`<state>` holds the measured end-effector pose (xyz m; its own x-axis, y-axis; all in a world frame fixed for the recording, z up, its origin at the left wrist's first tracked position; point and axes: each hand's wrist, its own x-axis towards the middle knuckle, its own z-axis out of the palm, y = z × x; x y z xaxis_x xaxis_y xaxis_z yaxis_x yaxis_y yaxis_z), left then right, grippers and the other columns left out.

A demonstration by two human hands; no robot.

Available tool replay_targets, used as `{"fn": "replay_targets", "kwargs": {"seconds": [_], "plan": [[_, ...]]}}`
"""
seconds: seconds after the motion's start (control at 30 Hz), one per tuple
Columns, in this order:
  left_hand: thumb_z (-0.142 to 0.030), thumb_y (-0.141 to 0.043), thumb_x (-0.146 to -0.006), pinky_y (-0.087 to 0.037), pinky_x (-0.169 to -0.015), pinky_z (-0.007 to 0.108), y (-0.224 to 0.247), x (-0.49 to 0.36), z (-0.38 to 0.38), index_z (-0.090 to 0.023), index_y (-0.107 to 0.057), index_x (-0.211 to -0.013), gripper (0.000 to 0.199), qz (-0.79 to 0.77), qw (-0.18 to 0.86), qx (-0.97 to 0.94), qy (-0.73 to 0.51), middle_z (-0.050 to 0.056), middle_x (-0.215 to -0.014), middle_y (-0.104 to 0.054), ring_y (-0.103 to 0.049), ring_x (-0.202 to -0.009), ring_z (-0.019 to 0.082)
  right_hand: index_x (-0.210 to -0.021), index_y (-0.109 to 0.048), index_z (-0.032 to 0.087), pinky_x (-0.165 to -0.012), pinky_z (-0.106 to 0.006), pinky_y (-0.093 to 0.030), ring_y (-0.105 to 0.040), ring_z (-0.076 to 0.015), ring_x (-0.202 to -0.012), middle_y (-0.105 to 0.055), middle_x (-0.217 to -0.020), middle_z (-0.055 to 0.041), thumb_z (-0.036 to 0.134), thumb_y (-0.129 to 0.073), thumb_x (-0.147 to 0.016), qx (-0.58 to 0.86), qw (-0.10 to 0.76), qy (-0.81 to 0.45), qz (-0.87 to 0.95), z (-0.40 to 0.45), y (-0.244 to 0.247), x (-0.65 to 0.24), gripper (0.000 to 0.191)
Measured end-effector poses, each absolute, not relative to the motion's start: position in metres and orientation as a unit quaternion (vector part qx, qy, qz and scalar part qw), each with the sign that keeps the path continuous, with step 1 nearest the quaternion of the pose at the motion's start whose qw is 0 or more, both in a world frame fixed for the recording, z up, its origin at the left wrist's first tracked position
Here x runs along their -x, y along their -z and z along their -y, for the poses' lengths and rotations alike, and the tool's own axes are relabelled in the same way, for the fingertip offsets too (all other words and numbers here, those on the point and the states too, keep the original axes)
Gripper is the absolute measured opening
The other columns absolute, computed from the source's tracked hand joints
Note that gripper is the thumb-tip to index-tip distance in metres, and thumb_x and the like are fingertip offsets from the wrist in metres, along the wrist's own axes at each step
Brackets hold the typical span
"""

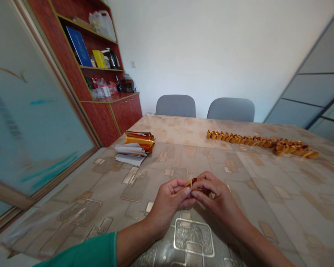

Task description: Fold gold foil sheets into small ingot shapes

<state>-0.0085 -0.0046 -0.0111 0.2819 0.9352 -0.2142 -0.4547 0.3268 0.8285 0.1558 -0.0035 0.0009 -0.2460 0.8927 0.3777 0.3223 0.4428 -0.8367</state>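
Between my two hands, just above the table, is a small piece of folded gold foil paper [194, 180], mostly covered by the fingers. My left hand [174, 194] pinches its left side with thumb and fingers. On the other side, my right hand [213, 191] grips it, the fingers curled over it. A stack of gold foil paper [140, 139] lies at the left of the table, with white-backed sheets [131, 153] in front of it. At the right, a long row of folded gold paper pieces [246, 140] ends in a thicker cluster [293, 148].
A patterned plastic cloth covers the table [161, 174]. Two grey chairs [176, 105] [231, 109] stand at its far side. A red-brown cabinet [111, 111] with loaded shelves is at the back left, beside a frosted glass door [36, 96].
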Motion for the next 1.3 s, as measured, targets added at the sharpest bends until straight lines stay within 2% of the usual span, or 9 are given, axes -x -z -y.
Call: {"fn": "replay_targets", "kwargs": {"seconds": [0.1,0.2,0.37,0.5,0.63,0.87,1.0,1.2,1.3], "plan": [[-0.036,-0.094,-0.062,-0.058,-0.074,0.026,0.010,0.007,0.004,-0.011,-0.068,-0.087,0.045,-0.366,0.727,-0.319,-0.485,0.005,-0.080,-0.073,-0.070,-0.071,0.014,-0.080,-0.071,0.026,-0.070,-0.031,-0.045,-0.058,-0.0188,-0.080,-0.061,-0.084,-0.0021,0.017,-0.066,-0.086,0.428,0.455,-0.306,0.719,0.004,-0.001,-0.153,0.013],[-0.036,-0.094,-0.063,-0.058,-0.075,0.026,0.008,0.005,0.003,-0.011,-0.067,-0.086,0.043,-0.360,0.728,-0.304,-0.497,0.006,-0.082,-0.074,-0.070,-0.072,0.014,-0.089,-0.067,0.024,-0.069,-0.030,-0.045,-0.057,-0.0184,-0.079,-0.062,-0.086,-0.0021,0.023,-0.068,-0.086,0.441,0.482,-0.337,0.678,0.006,-0.001,-0.152,0.004],[-0.033,-0.097,-0.058,-0.059,-0.075,0.026,0.006,0.007,0.001,-0.013,-0.066,-0.081,0.044,-0.352,0.727,-0.258,-0.530,0.004,-0.081,-0.075,-0.070,-0.072,0.014,-0.091,-0.058,0.021,-0.061,-0.028,-0.042,-0.053,-0.0159,-0.069,-0.058,-0.079,0.0009,0.039,-0.074,-0.081,0.471,0.494,-0.435,0.588,0.008,0.004,-0.155,0.026],[-0.031,-0.096,-0.060,-0.058,-0.076,0.026,0.006,0.007,0.003,-0.012,-0.067,-0.080,0.039,-0.343,0.734,-0.262,-0.524,0.003,-0.081,-0.073,-0.069,-0.073,0.013,-0.080,-0.059,0.020,-0.056,-0.026,-0.034,-0.047,-0.0140,-0.061,-0.055,-0.068,0.0030,0.036,-0.073,-0.080,0.504,0.457,-0.434,0.591,0.009,0.006,-0.153,0.021],[-0.032,-0.096,-0.059,-0.056,-0.080,0.026,0.007,0.009,0.004,-0.013,-0.069,-0.077,0.038,-0.345,0.738,-0.282,-0.506,0.002,-0.081,-0.072,-0.068,-0.077,0.013,-0.073,-0.060,0.020,-0.058,-0.027,-0.037,-0.049,-0.0155,-0.063,-0.058,-0.068,0.0012,0.038,-0.067,-0.083,0.506,0.460,-0.419,0.597,0.010,0.007,-0.150,0.021],[-0.038,-0.094,-0.059,-0.054,-0.073,0.025,0.013,0.006,0.001,-0.013,-0.068,-0.075,0.039,-0.371,0.712,-0.313,-0.507,0.001,-0.076,-0.068,-0.063,-0.072,0.012,-0.072,-0.060,0.021,-0.058,-0.027,-0.037,-0.050,-0.0153,-0.064,-0.059,-0.068,0.0010,0.039,-0.070,-0.086,0.488,0.476,-0.441,0.584,0.009,0.020,-0.152,0.024],[-0.041,-0.093,-0.061,-0.054,-0.074,0.026,0.012,0.007,0.000,-0.014,-0.068,-0.076,0.040,-0.366,0.707,-0.318,-0.515,0.001,-0.078,-0.069,-0.063,-0.072,0.012,-0.084,-0.060,0.021,-0.060,-0.027,-0.040,-0.055,-0.0160,-0.067,-0.063,-0.077,-0.0003,0.044,-0.073,-0.083,0.451,0.475,-0.506,0.561,0.008,0.016,-0.157,0.027],[-0.041,-0.091,-0.063,-0.053,-0.073,0.026,0.011,0.008,0.000,-0.013,-0.067,-0.078,0.040,-0.380,0.703,-0.319,-0.509,0.002,-0.080,-0.068,-0.062,-0.071,0.012,-0.081,-0.062,0.020,-0.060,-0.028,-0.038,-0.054,-0.0166,-0.066,-0.062,-0.072,0.0001,0.036,-0.066,-0.085,0.512,0.430,-0.412,0.619,0.008,0.007,-0.159,0.016],[-0.041,-0.091,-0.062,-0.052,-0.072,0.026,0.012,0.006,0.001,-0.013,-0.067,-0.077,0.040,-0.380,0.706,-0.327,-0.500,0.001,-0.078,-0.067,-0.061,-0.070,0.012,-0.075,-0.061,0.020,-0.058,-0.027,-0.036,-0.051,-0.0153,-0.064,-0.059,-0.068,0.0008,0.035,-0.064,-0.087,0.517,0.433,-0.418,0.609,0.009,0.011,-0.156,0.020]]}}
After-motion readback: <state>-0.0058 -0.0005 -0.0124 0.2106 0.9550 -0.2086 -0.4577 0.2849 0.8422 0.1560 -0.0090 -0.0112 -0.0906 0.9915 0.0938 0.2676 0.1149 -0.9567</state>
